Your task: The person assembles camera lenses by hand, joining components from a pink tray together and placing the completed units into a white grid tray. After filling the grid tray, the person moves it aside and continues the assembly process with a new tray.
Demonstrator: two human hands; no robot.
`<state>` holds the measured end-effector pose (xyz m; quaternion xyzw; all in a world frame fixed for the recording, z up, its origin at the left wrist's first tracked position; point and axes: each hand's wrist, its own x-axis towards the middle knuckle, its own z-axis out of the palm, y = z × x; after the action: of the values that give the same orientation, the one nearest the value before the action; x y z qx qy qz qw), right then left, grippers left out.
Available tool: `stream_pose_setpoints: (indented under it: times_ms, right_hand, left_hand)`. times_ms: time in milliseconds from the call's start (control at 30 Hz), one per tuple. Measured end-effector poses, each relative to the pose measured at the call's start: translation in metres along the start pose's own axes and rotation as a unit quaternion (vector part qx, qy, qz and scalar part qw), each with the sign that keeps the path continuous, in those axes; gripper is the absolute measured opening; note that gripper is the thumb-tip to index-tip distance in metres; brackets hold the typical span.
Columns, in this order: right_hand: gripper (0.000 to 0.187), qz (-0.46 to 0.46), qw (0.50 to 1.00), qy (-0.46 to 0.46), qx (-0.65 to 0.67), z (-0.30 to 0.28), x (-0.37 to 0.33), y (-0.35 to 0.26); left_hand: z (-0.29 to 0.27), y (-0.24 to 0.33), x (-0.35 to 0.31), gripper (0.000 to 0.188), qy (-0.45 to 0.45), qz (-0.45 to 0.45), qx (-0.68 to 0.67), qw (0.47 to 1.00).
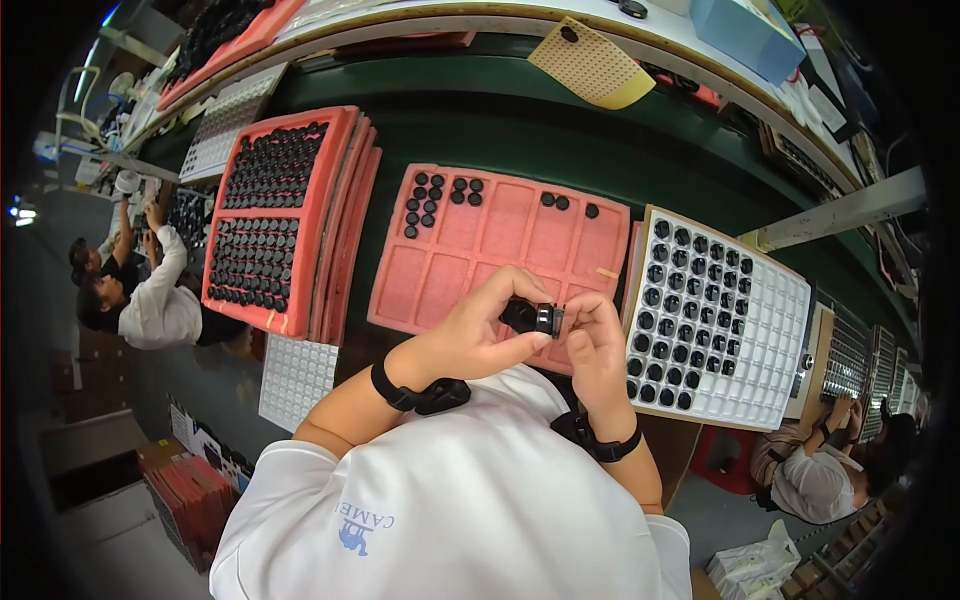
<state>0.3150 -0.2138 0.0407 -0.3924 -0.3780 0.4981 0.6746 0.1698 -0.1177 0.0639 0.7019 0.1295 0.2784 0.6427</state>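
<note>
Black part [544,319] held in our L hand [480,328], over pink tray [406,278]; R hand [598,342] at its end, grip unclear. White tray [772,335] approx. half filled, so we judge work midway.

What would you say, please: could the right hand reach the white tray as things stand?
Probably yes: the right hand is close beside the white tray, with nothing seen standing between them, though it seems busy at the black part in the left hand.
</note>
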Motion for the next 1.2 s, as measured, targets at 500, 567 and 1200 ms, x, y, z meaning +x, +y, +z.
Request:
stream_pose_setpoints:
  times_ms: [500, 567, 1200]
  right_hand:
    - [0.024, 0.005, 0.990, 0.060, -0.130, -0.028, -0.012, 0.003]
    - [0.024, 0.029, 0.978, 0.091, -0.185, -0.047, -0.024, 0.002]
    - [0.024, 0.179, 0.678, 0.411, -0.583, -0.300, -0.163, 0.030]
  left_hand:
    - [0.009, -0.017, 0.012, 0.031, -0.058, -0.142, -0.010, 0.988]
    - [0.010, -0.030, 0.009, 0.031, -0.039, -0.137, 0.011, 0.990]
    - [-0.006, -0.058, -0.001, 0.028, 0.065, -0.219, -0.046, 0.973]
